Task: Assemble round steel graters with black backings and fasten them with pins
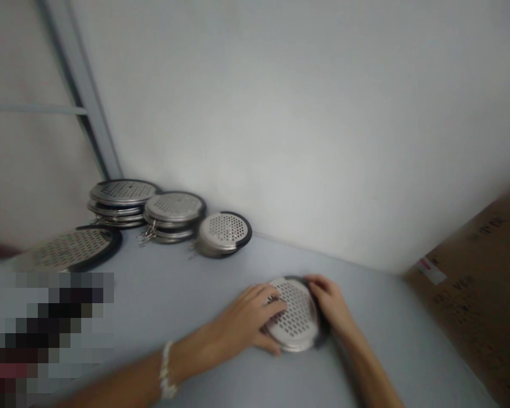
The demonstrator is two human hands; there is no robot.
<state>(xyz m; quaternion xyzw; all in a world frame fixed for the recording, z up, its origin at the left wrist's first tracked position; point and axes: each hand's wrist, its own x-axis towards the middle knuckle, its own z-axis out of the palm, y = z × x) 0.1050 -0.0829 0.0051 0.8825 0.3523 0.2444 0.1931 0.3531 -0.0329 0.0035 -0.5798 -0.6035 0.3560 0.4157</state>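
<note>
A round perforated metal disc [295,317] with a partial black rim is on the grey tabletop, held between both hands. From the left, my left hand [257,317] grips it, its fingers curled over the perforated top and its thumb at the near edge. Against the black rim on the far right side, my right hand [329,297] is closed, with some fingers hidden behind the edge. The picture is somewhat blurred.
Along the wall stand a left stack of similar discs [125,195], a middle stack [174,209] and a small pile [225,232]. A larger disc [72,249] is at the left. On the right stands a cardboard box [471,294]. The lower left corner is pixelated.
</note>
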